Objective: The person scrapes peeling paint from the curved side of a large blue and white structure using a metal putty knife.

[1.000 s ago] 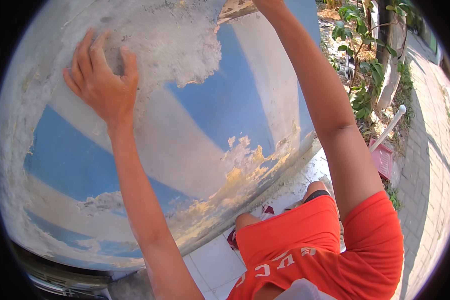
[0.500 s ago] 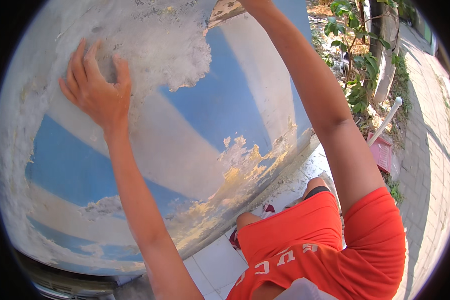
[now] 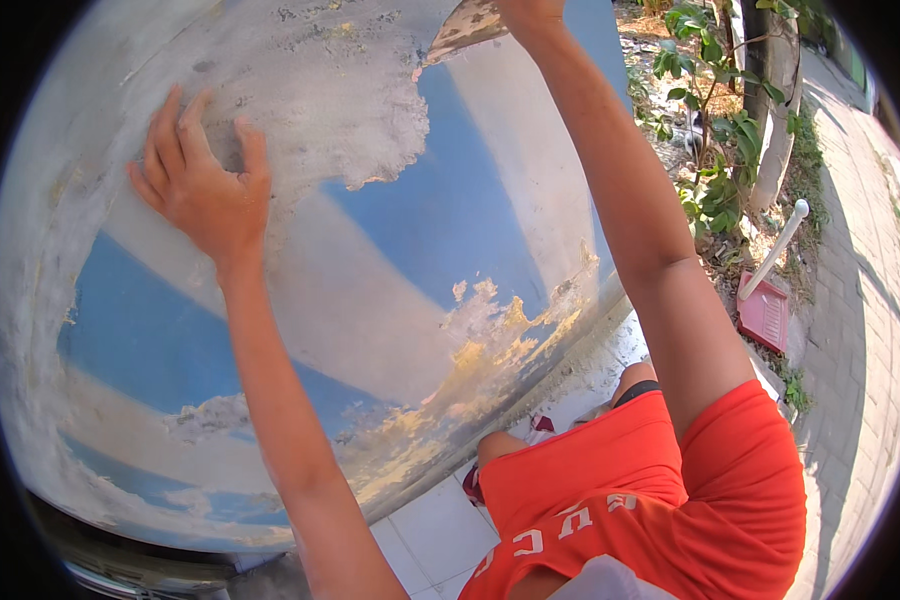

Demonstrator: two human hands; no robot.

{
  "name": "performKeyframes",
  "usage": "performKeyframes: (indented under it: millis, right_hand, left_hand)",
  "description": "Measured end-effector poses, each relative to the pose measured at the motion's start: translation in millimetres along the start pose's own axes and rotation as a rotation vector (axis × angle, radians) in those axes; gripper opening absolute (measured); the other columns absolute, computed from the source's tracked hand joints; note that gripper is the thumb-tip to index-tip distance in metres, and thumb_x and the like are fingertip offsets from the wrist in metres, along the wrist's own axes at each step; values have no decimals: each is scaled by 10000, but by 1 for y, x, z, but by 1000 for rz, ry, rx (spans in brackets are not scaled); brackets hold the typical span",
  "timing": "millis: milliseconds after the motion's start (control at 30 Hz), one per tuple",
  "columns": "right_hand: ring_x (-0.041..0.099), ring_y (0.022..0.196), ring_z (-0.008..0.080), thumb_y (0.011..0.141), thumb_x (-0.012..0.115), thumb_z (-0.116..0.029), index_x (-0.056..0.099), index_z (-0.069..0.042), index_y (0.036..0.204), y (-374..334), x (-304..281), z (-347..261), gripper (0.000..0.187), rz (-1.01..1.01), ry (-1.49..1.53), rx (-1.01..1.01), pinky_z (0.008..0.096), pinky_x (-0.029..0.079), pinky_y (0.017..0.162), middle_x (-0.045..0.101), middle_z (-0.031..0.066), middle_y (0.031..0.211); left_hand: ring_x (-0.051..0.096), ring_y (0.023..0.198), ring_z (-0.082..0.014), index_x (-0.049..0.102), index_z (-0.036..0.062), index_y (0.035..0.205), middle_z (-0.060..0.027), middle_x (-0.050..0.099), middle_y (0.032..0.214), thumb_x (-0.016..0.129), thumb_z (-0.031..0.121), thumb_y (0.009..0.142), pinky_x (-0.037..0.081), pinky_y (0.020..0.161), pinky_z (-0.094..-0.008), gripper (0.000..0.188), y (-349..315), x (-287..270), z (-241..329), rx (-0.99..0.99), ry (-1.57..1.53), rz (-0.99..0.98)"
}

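My left hand (image 3: pixel 205 185) rests on the wall (image 3: pixel 370 330), fingers spread and bent against a bare grey patch where the paint has come away. Nothing is in it. At the top edge my right hand (image 3: pixel 532 14) is closed round a flat, stained scraper (image 3: pixel 467 30). Its broad blade lies against the wall, beside the ragged border between the grey patch and the blue paint. The picture's edge cuts off most of the right hand's fingers and part of the tool. Blue and whitish painted bands cover much of the wall.
Flaking yellowish paint (image 3: pixel 510 335) runs along the wall's lower part. White floor tiles (image 3: pixel 435 525) lie below. To the right stand a pink dustpan (image 3: pixel 765 312) with a white handle, a leafy plant (image 3: pixel 725 150) and a trunk, beside a paved path (image 3: pixel 845 330).
My right hand and the scraper have shifted slightly right and down in the picture, so more of the blade shows. The left hand keeps its place on the wall as the view moves a little.
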State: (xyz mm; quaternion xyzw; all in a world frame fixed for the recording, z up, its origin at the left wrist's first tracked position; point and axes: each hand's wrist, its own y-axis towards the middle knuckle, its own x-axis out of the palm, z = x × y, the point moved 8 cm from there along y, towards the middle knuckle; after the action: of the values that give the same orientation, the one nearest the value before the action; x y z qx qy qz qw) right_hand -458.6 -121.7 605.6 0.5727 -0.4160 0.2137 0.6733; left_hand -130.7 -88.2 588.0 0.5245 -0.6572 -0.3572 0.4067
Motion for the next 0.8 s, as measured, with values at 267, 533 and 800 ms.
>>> performKeyframes:
  millis: [267, 533, 800]
  right_hand:
    - [371, 587, 118, 911, 737, -269, 536, -3, 791, -14, 10, -3, 354, 39, -23, -42, 313, 347, 523, 435, 21, 626]
    - [352, 603, 89, 923, 727, -253, 531, -22, 791, -20, 24, 1, 330, -56, -17, 4, 294, 325, 519, 423, -23, 641]
    - [358, 581, 93, 910, 741, -233, 544, -19, 811, -35, 31, -15, 308, -125, 2, -17, 291, 334, 506, 422, 0, 613]
  left_hand:
    - [531, 1242, -201, 666, 203, 1149, 36, 590, 1340, 663, 328, 837, 298, 1113, -557, 336, 4, 0, 0, 16, 27, 16]
    - [529, 1244, -202, 661, 203, 1159, 41, 591, 1340, 667, 312, 838, 295, 1117, -561, 338, 2, -1, 1, 0, -4, 15]
    - [525, 1255, -208, 656, 204, 1168, 36, 587, 1349, 663, 314, 836, 293, 1117, -570, 351, 2, -1, 1, -4, 5, 3]
